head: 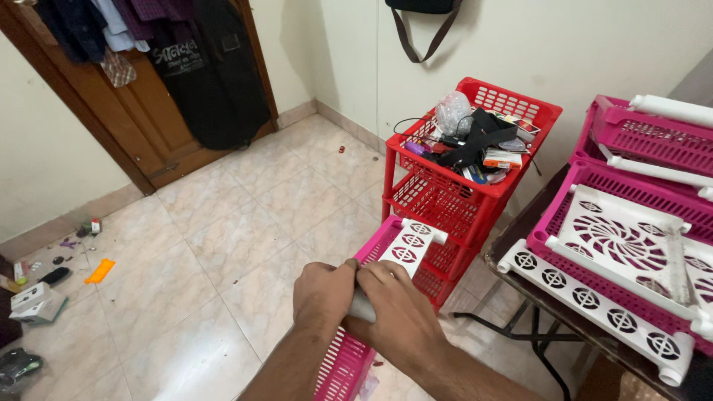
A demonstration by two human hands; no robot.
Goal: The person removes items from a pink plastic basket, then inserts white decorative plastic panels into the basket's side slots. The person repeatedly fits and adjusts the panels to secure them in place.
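Both hands [364, 297] on pink tray [345, 364], lengthwise away

Both bare forearms rising from the bottom centre of the frame, meeting at lower middle. Left hand [323, 291] curled into a loose fist, knuckles up. Right hand [397, 308] just beside it, touching, fingers bent downward and closed in a grip, wrist angled to lower right.

Bright, even indoor light, soft shadows, sharp focus throughout, with mild wide-angle stretching at the edges.
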